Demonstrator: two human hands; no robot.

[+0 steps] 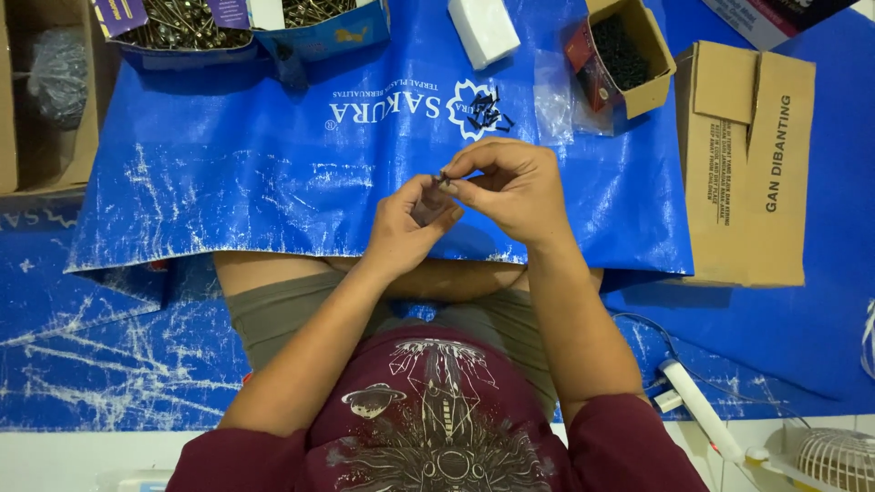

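Observation:
My left hand (407, 224) and my right hand (510, 189) meet over the blue tarp (228, 182), fingertips pinched together on a small dark screw (444, 178). My left palm also seems to cup a small clear bag, though it is hard to make out. A little pile of black screws (486, 111) lies on the tarp just beyond my hands. I sit on the floor with my knees under the tarp's near edge.
An open cardboard box of black screws (624, 50) stands at the back right beside a clear plastic bag (553, 96). A flat cardboard carton (749, 164) lies right. Blue trays of brass-coloured screws (196, 32) sit back left. A white block (483, 27) and a small fan (834, 456) are nearby.

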